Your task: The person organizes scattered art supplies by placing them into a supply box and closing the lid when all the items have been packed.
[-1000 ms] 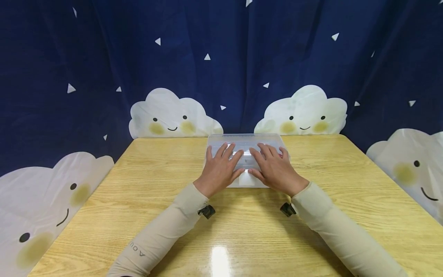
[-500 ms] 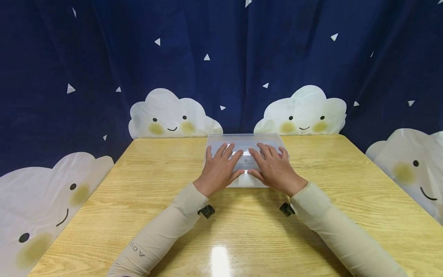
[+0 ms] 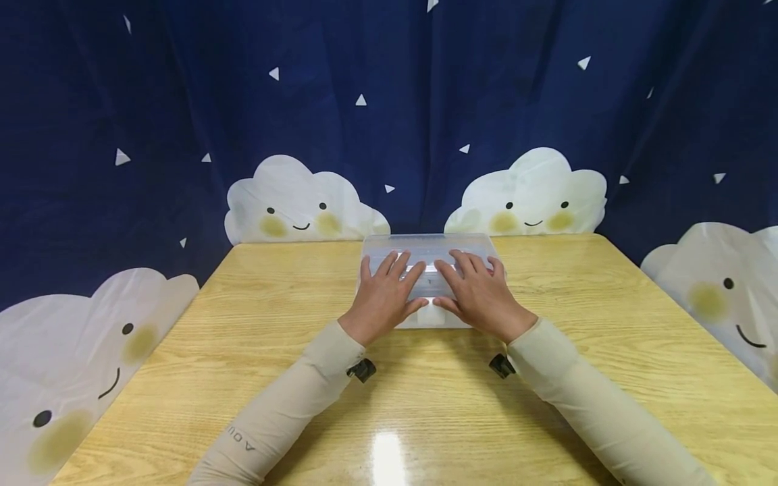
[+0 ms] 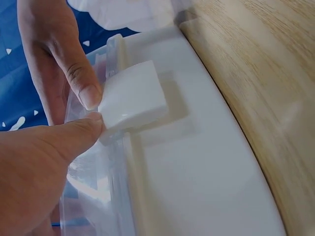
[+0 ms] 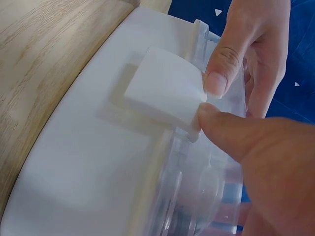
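A storage box with a clear lid [image 3: 433, 241] and a white body [image 4: 211, 162] stands at the far middle of the table. A white latch [image 4: 133, 93] sits at the centre of its near side, tilted outward from the body. My left hand [image 3: 384, 297] rests on the left half of the lid with fingers spread. On the right half lies my right hand [image 3: 486, 297], its fingers spread likewise. Both thumbs press at the latch's upper edge, tips close together, as the right wrist view shows on the latch [image 5: 165, 88]. The box's contents are mostly hidden under the hands.
The wooden table [image 3: 292, 290] extends to both sides of the box and in front of it. Right behind the box hangs a dark blue curtain [image 3: 413, 101] with white clouds and triangles. Something small and red [image 3: 489, 271] shows by the right fingers.
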`<state>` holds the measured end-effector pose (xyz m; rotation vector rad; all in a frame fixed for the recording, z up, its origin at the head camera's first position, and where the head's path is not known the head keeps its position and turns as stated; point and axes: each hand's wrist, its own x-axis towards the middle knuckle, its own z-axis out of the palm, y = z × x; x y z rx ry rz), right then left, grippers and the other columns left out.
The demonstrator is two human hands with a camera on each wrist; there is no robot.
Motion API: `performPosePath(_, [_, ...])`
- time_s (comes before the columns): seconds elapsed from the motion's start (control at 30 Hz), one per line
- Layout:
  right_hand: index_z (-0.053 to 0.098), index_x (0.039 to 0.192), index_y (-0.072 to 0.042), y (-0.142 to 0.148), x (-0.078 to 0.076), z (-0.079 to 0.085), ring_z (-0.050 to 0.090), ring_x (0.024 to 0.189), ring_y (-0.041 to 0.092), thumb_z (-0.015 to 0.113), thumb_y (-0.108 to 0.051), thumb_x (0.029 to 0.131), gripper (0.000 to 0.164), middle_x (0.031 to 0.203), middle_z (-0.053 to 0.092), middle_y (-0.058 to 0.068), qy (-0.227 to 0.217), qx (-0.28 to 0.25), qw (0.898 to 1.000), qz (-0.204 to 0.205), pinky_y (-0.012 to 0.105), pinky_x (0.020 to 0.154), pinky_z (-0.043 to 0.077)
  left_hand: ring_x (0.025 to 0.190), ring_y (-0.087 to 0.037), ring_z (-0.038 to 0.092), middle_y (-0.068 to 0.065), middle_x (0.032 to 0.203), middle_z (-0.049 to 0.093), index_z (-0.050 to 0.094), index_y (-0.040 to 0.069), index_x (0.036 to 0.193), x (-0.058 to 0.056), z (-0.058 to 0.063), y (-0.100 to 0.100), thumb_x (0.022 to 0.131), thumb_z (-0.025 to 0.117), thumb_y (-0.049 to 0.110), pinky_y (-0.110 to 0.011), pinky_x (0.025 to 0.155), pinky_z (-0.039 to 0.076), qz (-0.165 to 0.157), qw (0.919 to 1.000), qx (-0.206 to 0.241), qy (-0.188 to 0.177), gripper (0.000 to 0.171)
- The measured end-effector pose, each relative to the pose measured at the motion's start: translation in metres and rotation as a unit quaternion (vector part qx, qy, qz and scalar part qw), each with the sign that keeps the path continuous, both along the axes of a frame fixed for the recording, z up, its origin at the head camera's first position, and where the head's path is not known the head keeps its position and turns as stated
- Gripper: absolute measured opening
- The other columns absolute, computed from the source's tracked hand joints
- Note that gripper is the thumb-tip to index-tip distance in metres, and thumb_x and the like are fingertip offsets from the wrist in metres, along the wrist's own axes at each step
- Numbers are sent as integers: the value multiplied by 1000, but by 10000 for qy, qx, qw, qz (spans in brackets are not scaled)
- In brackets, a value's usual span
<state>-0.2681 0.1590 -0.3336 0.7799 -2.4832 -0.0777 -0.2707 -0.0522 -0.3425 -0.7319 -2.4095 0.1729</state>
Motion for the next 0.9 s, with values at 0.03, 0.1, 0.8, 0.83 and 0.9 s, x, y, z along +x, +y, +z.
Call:
performPosePath(0.03, [52,136,-10,0,0,0,49,118,39,64,-53,87,66,137,47,22,-11,5,10000,-16,66,93,36,131,-29,45,-11,144,47,49,22,139,0,0,0,90,55,59,-68,97,37,-6,10000,7,16,63])
performPosePath(0.1, [52,136,-11,0,0,0,49,119,39,64,-53,87,66,138,46,22,-32,-1,10000,-35,66,94,35,131,-29,45,-11,144,47,50,21,139,0,1,0,90,56,59,-68,97,37,-10,10000,20,15,63])
performPosePath(0.8, [50,135,-9,-2,0,0,48,119,41,72,-58,77,79,138,45,23,-137,-8,9999,-26,67,92,35,132,-31,43,-13,145,45,48,18,140,0,0,1,75,69,66,-69,96,35,-12,9999,45,-128,84])
performPosePath(0.83, [49,136,-9,-2,0,0,47,120,41,74,-59,75,82,138,45,23,-144,-12,9999,-34,68,93,35,132,-31,43,-13,145,45,48,18,140,0,0,1,74,69,67,-69,96,35,5,9999,39,-134,85])
performPosePath(0.9, [48,136,-8,-3,0,-2,45,121,42,77,-60,71,88,139,44,24,-149,-23,9999,-47,69,93,33,132,-32,42,-13,145,45,47,18,140,-1,-1,2,72,71,67,-70,96,35,44,9999,21,-152,87])
